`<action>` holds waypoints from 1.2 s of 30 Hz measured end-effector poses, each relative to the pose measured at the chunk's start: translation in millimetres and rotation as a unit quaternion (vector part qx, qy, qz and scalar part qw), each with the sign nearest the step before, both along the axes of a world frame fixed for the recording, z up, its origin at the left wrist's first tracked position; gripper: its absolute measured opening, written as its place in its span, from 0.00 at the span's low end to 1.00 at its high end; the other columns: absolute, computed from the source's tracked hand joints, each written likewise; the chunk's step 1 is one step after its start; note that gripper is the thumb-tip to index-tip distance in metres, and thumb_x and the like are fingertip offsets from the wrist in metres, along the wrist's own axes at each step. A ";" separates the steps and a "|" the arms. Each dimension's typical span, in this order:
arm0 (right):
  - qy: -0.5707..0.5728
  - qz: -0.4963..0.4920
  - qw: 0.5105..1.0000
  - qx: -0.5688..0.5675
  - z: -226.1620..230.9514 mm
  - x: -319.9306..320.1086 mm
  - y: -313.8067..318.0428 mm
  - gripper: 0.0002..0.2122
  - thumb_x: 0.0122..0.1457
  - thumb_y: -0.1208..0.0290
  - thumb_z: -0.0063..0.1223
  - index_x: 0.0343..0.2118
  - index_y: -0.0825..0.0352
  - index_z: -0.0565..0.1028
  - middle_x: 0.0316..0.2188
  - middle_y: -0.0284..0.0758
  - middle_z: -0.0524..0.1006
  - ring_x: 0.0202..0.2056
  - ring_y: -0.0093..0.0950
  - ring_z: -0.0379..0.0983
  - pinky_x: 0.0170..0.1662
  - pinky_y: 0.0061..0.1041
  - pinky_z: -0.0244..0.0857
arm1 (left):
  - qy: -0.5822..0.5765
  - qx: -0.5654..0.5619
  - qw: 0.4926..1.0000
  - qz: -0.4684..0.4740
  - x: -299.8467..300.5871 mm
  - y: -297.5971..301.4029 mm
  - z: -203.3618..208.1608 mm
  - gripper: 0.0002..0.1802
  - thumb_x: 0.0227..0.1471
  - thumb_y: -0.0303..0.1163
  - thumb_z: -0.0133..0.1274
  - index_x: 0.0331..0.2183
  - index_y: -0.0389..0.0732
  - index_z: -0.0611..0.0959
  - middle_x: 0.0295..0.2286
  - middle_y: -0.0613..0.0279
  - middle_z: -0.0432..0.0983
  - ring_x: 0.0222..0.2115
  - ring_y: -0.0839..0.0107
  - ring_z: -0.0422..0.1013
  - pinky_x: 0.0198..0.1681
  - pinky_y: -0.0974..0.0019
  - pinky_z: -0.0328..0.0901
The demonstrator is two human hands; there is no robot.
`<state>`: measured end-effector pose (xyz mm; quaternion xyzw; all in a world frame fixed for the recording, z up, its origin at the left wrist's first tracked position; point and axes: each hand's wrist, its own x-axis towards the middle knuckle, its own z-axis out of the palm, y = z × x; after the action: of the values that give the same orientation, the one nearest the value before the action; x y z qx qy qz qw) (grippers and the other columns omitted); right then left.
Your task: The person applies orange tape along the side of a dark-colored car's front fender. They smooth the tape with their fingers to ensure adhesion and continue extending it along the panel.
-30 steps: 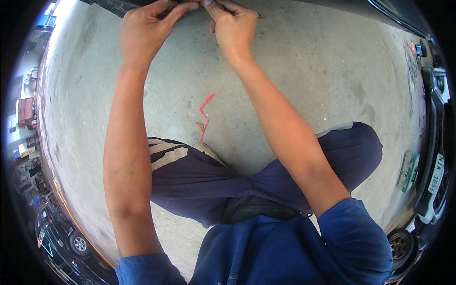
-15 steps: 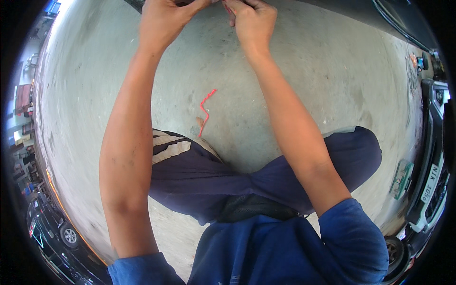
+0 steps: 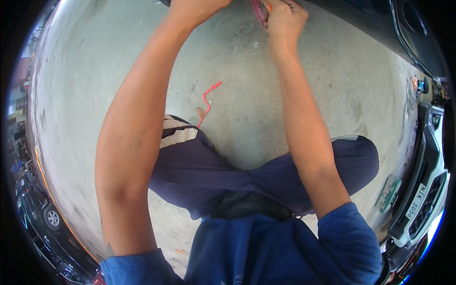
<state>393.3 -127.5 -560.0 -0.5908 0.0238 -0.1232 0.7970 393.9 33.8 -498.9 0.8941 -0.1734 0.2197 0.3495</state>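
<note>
At the top edge my left hand (image 3: pixel 199 8) reaches up beside the dark car body, its fingers cut off by the picture's edge. My right hand (image 3: pixel 289 20) is closed, its fingers bent around a curved pinkish-red strip (image 3: pixel 259 11). A small bit of orange shows by its fingertips; I cannot make out what it belongs to. On the grey concrete floor, between my forearms, lies a thin crinkled red strip (image 3: pixel 207 100). Its lower end reaches my left shin.
A dark, glossy car panel (image 3: pixel 349 21) borders the upper right. The white front of a vehicle (image 3: pixel 420 190) stands at the right, with a green rectangular object (image 3: pixel 388 194) before it. A black car (image 3: pixel 40 232) is at lower left. A brown leaf (image 3: pixel 200 112) lies by the strip.
Both hands have shifted right in the picture, and my left hand has gone further past the top edge. More of the pinkish-red strip in my right hand now shows.
</note>
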 end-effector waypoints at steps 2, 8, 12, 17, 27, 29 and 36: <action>-0.012 -0.017 0.999 -0.042 0.2 -1.8 -0.1 0.09 0.66 0.70 0.62 0.32 0.71 0.86 0.21 0.26 0.76 0.20 0.16 0.64 0.25 0.21 0.53 | 0.010 0.025 1.000 0.015 2.1 0.3 -1.7 0.20 0.55 0.46 0.68 0.28 0.35 0.90 0.19 0.47 0.80 0.19 0.54 0.77 0.26 0.56 0.68; -0.045 -0.050 0.992 -0.107 -5.6 -21.4 6.7 0.12 0.70 0.66 0.61 0.45 0.70 0.88 0.19 0.22 0.71 0.19 0.13 0.60 0.23 0.21 0.52 | -0.002 0.038 0.999 0.031 3.1 2.6 -1.8 0.23 0.54 0.48 0.67 0.24 0.36 0.89 0.17 0.48 0.78 0.18 0.51 0.76 0.25 0.53 0.67; -0.090 -0.086 0.984 -0.130 -10.2 -26.3 11.6 0.14 0.70 0.64 0.61 0.48 0.69 0.87 0.18 0.21 0.69 0.19 0.13 0.59 0.22 0.21 0.52 | 0.007 0.023 0.999 0.034 3.5 4.5 -2.8 0.23 0.55 0.49 0.67 0.23 0.37 0.88 0.17 0.49 0.78 0.18 0.51 0.76 0.25 0.54 0.68; -0.058 -0.083 0.986 -0.131 -6.1 -19.2 8.7 0.13 0.70 0.64 0.62 0.45 0.70 0.88 0.18 0.22 0.69 0.19 0.14 0.59 0.23 0.21 0.52 | -0.025 0.046 0.998 0.043 5.3 4.4 -4.6 0.23 0.55 0.49 0.67 0.23 0.38 0.89 0.16 0.51 0.78 0.18 0.52 0.76 0.26 0.55 0.68; 0.016 -0.019 1.000 -0.015 11.1 -18.0 3.1 0.13 0.67 0.66 0.63 0.31 0.72 0.85 0.18 0.25 0.73 0.18 0.15 0.62 0.22 0.21 0.52 | -0.065 0.102 0.990 0.070 4.7 1.4 -5.9 0.22 0.54 0.50 0.67 0.22 0.40 0.89 0.18 0.51 0.79 0.20 0.50 0.77 0.27 0.53 0.70; 0.027 0.006 1.000 -0.009 11.7 -16.8 1.6 0.12 0.66 0.67 0.64 0.30 0.72 0.85 0.18 0.26 0.73 0.18 0.16 0.63 0.21 0.21 0.52 | -0.081 0.104 0.989 0.066 3.6 -0.7 -7.5 0.22 0.53 0.49 0.67 0.22 0.40 0.89 0.18 0.51 0.79 0.20 0.50 0.78 0.27 0.53 0.70; 0.110 0.028 0.993 -0.014 14.3 -2.6 -13.3 0.09 0.65 0.68 0.63 0.32 0.70 0.84 0.18 0.27 0.74 0.18 0.17 0.66 0.21 0.22 0.56 | -0.100 0.095 0.989 0.061 4.8 -5.5 -13.6 0.20 0.52 0.48 0.67 0.23 0.40 0.90 0.19 0.51 0.80 0.21 0.50 0.79 0.28 0.55 0.73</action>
<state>390.7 -140.7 -545.7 -0.6123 0.0928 -0.0354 0.7844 398.7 28.3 -512.5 0.9055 -0.1728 0.3118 0.2300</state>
